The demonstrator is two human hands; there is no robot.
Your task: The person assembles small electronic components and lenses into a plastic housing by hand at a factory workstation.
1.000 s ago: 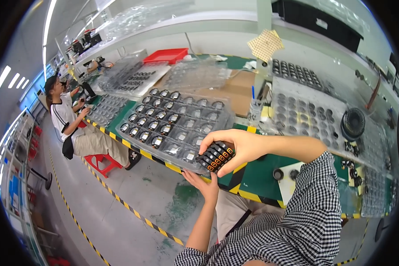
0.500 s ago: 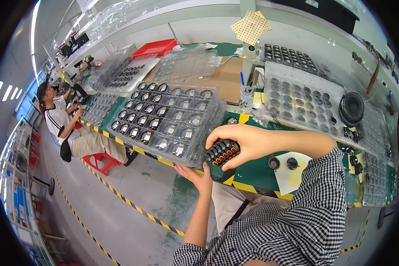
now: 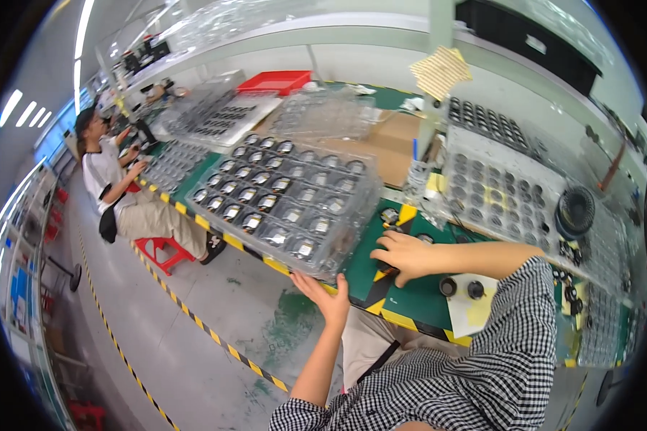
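Observation:
My left hand (image 3: pixel 325 298) rests against the near right corner of a clear plastic tray stack (image 3: pixel 356 223), thumb and fingers stretched apart. Round dark parts with white labels fill the pockets of the tray. To the right of that corner, my right hand (image 3: pixel 404 257) is palm down low over the green bench mat (image 3: pixel 418 298), its fingers spread. A black object (image 3: pixel 385 267) shows partly beneath that hand; my fingers hide most of it. A round part (image 3: pixel 389 215) lies just beyond my fingers.
Two dark round pieces (image 3: pixel 474 289) sit on or beside white paper to my right. Farther back are another tray of round parts (image 3: pixel 496 190), a black fan-like cylinder (image 3: pixel 575 212) and a red bin (image 3: pixel 274 82). A person (image 3: pixel 108 172) sits at the bench on the left.
My right hand has moved right and down to the mat, its fingers spreading from around the black object with orange-edged segments. My left hand stays at the tray corner. The view has shifted slightly.

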